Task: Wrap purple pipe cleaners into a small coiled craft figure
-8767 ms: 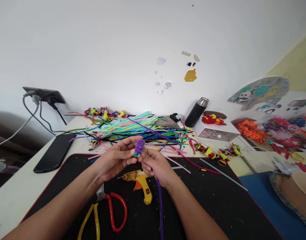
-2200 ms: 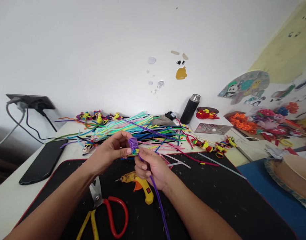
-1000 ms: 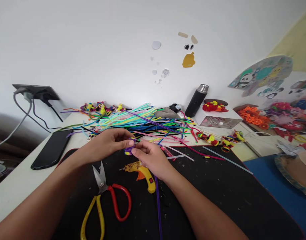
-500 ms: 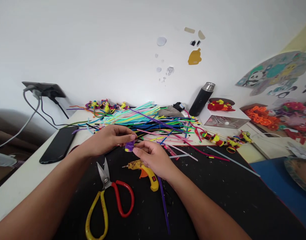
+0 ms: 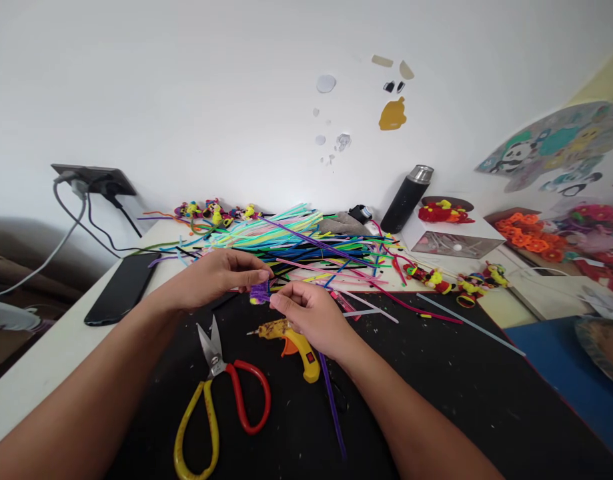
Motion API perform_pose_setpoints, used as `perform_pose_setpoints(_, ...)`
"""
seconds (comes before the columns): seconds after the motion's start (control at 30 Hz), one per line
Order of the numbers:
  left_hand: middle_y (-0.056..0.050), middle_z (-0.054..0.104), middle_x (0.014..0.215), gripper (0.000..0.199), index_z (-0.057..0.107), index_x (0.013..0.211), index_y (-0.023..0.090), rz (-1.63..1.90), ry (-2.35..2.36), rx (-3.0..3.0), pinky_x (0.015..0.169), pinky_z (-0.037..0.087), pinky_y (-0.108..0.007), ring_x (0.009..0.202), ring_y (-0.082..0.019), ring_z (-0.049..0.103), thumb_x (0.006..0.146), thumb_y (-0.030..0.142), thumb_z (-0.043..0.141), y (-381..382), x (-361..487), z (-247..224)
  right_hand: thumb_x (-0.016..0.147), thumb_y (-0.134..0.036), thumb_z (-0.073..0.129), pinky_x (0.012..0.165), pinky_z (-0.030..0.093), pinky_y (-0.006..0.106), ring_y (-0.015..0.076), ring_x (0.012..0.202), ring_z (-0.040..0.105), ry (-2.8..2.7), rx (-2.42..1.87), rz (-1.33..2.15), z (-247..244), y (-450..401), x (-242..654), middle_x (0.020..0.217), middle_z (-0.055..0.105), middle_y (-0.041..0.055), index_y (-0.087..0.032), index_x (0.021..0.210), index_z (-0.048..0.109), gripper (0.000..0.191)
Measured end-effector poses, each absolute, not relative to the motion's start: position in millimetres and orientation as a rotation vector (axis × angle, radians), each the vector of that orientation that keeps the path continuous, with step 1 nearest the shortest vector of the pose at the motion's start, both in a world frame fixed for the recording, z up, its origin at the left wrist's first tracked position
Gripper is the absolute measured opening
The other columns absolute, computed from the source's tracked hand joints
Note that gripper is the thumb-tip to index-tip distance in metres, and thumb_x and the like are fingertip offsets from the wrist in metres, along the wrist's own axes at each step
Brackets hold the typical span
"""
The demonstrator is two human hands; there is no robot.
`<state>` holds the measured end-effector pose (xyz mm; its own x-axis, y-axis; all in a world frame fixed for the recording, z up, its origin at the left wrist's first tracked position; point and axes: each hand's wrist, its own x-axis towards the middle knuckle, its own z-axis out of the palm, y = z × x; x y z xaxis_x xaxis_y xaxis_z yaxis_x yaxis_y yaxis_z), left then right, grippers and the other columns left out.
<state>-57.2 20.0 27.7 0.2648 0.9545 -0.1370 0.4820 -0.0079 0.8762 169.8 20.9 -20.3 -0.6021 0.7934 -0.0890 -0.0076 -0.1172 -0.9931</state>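
Observation:
My left hand (image 5: 225,277) pinches a small purple fuzzy piece (image 5: 259,292), wound from pipe cleaner, with yellow along its lower edge. At that piece's right side, my right hand (image 5: 309,312) has thumb and index finger pressed together. A long purple pipe cleaner (image 5: 332,407) comes out from beneath the right hand and trails down over the black mat; its upper part is hidden by the hand. Just below the hands lies a yellow glue gun (image 5: 301,347) with an orange trigger. Scissors (image 5: 216,367) with one red and one yellow handle rest to the left, blades parted.
Behind my hands spreads a heap of coloured pipe cleaners (image 5: 286,233). A black phone (image 5: 121,290) lies left, below a power socket (image 5: 93,179). Toward the right are a black flask (image 5: 406,200), a white box (image 5: 453,241) and several small fuzzy figures (image 5: 469,287).
The whole view has shifted slightly, so things sit a little further right. Both hands keep almost the same pose at the purple piece.

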Motion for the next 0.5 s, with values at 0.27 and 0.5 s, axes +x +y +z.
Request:
perform_pose_setpoints(0.27,-0.007,0.076,0.08,0.038,0.085,0.096,0.019,0.68,1.274,1.546,0.065,0.049,-0.029,0.072,-0.021,0.064,0.085,0.054,0.079,18.9,-58.2,32.7,0.085,-0.055,0.077,0.051,0.025,0.026,0.0108,0.052,0.035,-1.559,-0.869,1.803,-16.4,19.2,169.3,0.058,0.042,-0.008,-0.021,0.081,0.062,0.037)
perform_pose_setpoints(0.5,-0.008,0.076,0.081,0.034,0.087,0.097,0.018,0.817,1.154,1.289,0.063,0.048,-0.027,0.068,-0.017,0.062,0.079,0.046,0.089,18.7,-61.8,20.9,0.084,-0.052,0.077,0.051,0.025,0.026,0.0106,0.053,0.035,-1.509,-0.828,1.841,-12.3,18.7,169.6,0.06,0.044,-0.0074,-0.021,0.078,0.06,0.035)
